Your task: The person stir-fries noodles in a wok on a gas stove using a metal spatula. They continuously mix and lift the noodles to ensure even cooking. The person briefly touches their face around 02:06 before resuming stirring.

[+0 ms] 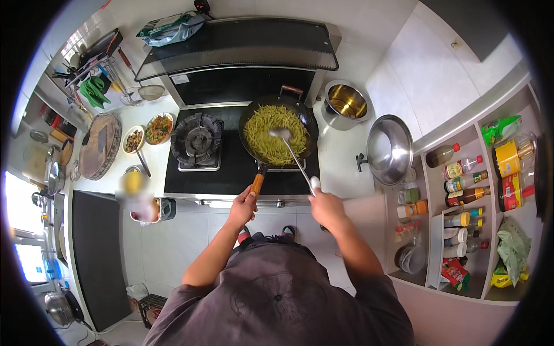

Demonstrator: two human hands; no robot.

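Note:
A dark wok [312, 125] full of shredded green-yellow food [268, 119] sits over the right side of the black gas stove [233, 181]. My left hand [243, 206] is closed around its wooden handle [257, 184]. In my right hand [327, 208] is the handle of a long metal cooking utensil [295, 158], whose blurred head rests in or just over the shreds. A small white thing shows at the top of my right fist; what it is I cannot tell. The left burner [199, 137] carries no pan.
Left of the stove are two dishes of chopped food [159, 129] [133, 139], one with a spoon, and a round wooden chopping board [113, 147] with a cleaver [102, 139]. A steel pot [342, 116] and steel basin [389, 149] stand right, beside shelves of bottles [467, 184]. A range hood [242, 43] hangs behind.

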